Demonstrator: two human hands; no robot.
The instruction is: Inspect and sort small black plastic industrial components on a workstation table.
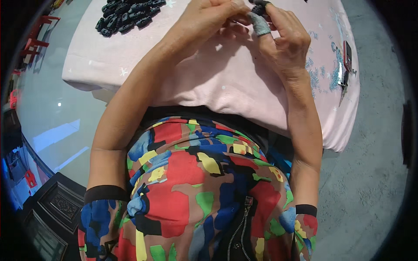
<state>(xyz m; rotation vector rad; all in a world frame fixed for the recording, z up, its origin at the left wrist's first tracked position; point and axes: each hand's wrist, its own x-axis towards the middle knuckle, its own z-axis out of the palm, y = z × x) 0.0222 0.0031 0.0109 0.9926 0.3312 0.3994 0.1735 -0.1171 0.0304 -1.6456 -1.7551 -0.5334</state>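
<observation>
My left hand (204,19) and my right hand (283,39) meet at the top of the view, above a pink cloth (209,82) laid over a table. One finger of my right hand wears a grey fabric cot (260,25). A small black part (260,7) is pinched at my right fingertips, and my left fingertips close in beside it. Whether my left hand also grips that part is hidden by the fingers. A heap of several similar black parts (128,15) lies on the cloth to the far left.
A small red and black object (347,56) lies near the cloth's right edge, with a dark tool (344,85) just below it. Grey floor stretches to the right. Dark carved furniture (56,204) stands at the lower left. Red stools (37,35) stand at the upper left.
</observation>
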